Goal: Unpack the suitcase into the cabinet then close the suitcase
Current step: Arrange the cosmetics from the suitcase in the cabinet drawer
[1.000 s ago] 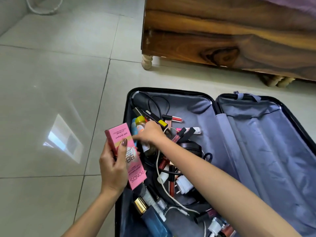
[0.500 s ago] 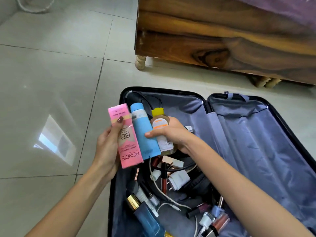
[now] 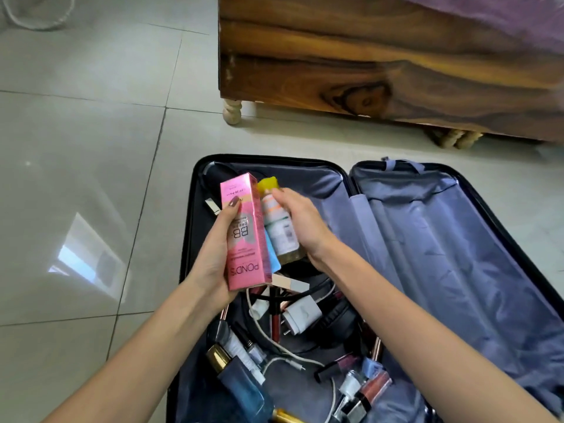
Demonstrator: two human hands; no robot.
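— Honestly, that's a lot at once: left hand (image 3: 218, 254) clamped on the pink Pond's BB cream box (image 3: 245, 233), right hand (image 3: 300, 227) wrapped round the yellow-capped bottle (image 3: 279, 227), blue tube (image 3: 272, 254) squeezed between them

— That tube could slip and drop into the open suitcase (image 3: 457, 254) on the floor (image 3: 91, 178), I reckon

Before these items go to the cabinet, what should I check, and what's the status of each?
1. Left hand grips pink box: ok.
2. Right hand grips yellow-capped bottle: ok.
3. Blue tube held securely between them: cannot tell, mostly hidden.
4. Cabinet in view: not ok.
5. Suitcase emptied for closing: not ok, charger and perfume bottle lie inside.
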